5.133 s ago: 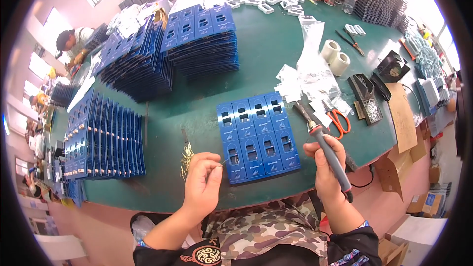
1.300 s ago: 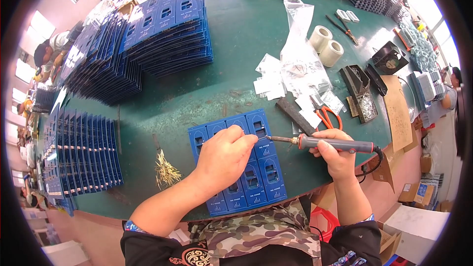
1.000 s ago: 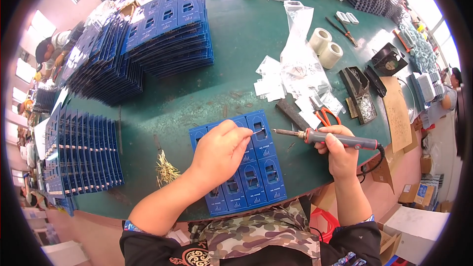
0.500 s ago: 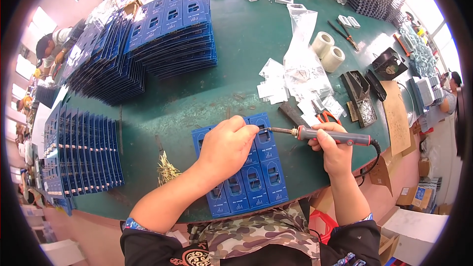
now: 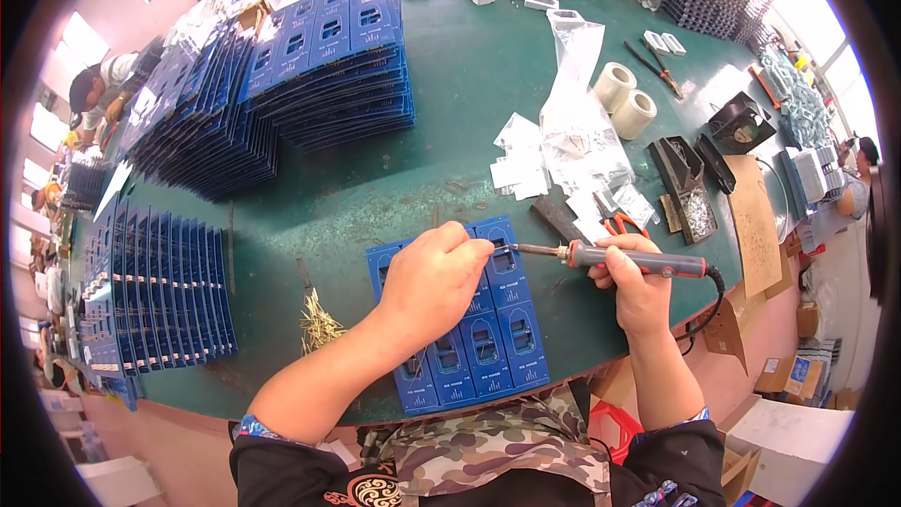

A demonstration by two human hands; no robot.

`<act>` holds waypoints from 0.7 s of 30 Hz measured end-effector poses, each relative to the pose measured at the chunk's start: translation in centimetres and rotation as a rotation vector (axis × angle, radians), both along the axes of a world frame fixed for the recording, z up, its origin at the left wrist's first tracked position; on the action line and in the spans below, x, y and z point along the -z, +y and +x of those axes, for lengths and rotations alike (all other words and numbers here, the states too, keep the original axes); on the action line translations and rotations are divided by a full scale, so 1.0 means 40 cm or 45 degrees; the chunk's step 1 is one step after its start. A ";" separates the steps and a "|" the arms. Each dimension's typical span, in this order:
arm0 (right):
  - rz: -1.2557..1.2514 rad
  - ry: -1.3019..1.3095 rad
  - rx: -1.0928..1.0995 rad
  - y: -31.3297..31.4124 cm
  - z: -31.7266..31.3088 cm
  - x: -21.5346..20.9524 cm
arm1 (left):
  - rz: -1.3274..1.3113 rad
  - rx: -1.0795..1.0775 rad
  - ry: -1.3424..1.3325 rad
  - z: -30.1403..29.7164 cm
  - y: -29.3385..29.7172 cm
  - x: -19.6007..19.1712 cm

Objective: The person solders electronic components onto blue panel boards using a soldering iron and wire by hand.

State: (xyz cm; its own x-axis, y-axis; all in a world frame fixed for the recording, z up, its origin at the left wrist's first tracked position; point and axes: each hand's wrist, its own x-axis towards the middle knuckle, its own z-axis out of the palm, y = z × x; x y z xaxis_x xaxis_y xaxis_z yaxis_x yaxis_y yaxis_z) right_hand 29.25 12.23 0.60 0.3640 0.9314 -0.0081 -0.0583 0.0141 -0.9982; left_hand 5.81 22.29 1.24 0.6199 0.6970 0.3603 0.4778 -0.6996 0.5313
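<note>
My right hand [image 5: 640, 289] is closed round the grey and red handle of a soldering iron [image 5: 591, 255]. Its metal tip points left and meets the upper right part of a blue circuit board panel [image 5: 486, 357], by one of the cutouts. Over the panel's upper half lies my left hand [image 5: 427, 277], thumb and forefinger pinched together right beside the tip. Whatever they pinch is too small to name. The hand and wrist hide much of the panel's upper left. Left of my forearm is a bunch of thin gold-coloured pins [image 5: 319, 327] on the green table [image 5: 450, 164].
Tall stacks of blue panels [image 5: 324, 66] stand at the back left, with a row of upright panels [image 5: 160, 291] nearer. Right of centre lie clear plastic bags [image 5: 582, 136], orange-handled scissors [image 5: 621, 223], tape rolls [image 5: 632, 115] and a black parts tray [image 5: 687, 188]. The iron's cable [image 5: 719, 296] hangs over the right edge.
</note>
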 end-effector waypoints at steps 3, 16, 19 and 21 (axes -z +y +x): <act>0.021 0.072 0.048 -0.004 0.005 0.008 | -0.051 -0.016 -0.052 -0.003 -0.002 0.002; 0.000 -0.001 0.000 -0.005 -0.001 0.002 | 0.004 0.031 -0.006 -0.005 -0.002 0.002; -0.006 -0.005 -0.003 -0.005 -0.001 0.002 | 0.005 0.034 0.000 -0.004 -0.002 0.003; -0.007 -0.012 -0.005 -0.004 -0.001 0.002 | 0.008 0.034 0.004 -0.002 -0.002 0.003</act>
State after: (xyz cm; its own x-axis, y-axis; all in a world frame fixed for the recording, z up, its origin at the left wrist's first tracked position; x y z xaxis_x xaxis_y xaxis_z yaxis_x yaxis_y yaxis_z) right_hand 29.20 12.05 0.50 0.3606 0.9327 -0.0100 -0.0488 0.0082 -0.9988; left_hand 5.72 22.21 1.12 0.6393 0.6781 0.3626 0.4606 -0.7153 0.5256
